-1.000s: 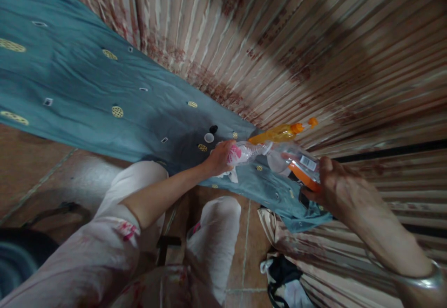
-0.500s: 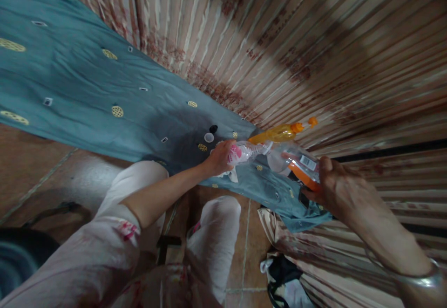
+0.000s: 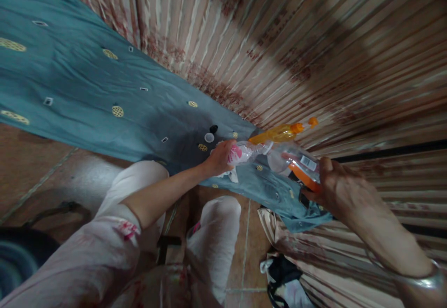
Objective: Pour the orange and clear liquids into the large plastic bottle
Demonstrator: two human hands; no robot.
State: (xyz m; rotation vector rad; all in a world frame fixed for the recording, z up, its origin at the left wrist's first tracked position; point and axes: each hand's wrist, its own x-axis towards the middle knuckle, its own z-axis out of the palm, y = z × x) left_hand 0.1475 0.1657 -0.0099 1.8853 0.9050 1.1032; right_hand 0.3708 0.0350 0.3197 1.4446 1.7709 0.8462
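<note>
My left hand point(image 3: 220, 158) is wrapped round a clear plastic bottle with a pink print point(image 3: 240, 153), its neck pointing right. In my right hand point(image 3: 331, 182) is a larger clear bottle with an orange label and a barcode point(image 3: 303, 166), tilted so its neck end meets the mouth of the pink-printed bottle. Whether liquid passes between them I cannot tell. Just behind stands a yellow bottle with an orange pump top point(image 3: 279, 133). A white cap point(image 3: 209, 137) and a small black thing point(image 3: 213, 129) lie left of the bottles. White tissue-like material point(image 3: 231, 175) shows below my left hand.
A teal cloth with pineapple prints point(image 3: 84, 75) covers the long narrow surface. Pleated curtains point(image 3: 265, 42) hang behind and to the right. A dark phone-like object point(image 3: 304, 198) lies near my right hand. Dark and white fabric point(image 3: 284, 277) is low on the right; a dark round object point(image 3: 21, 261) is at lower left.
</note>
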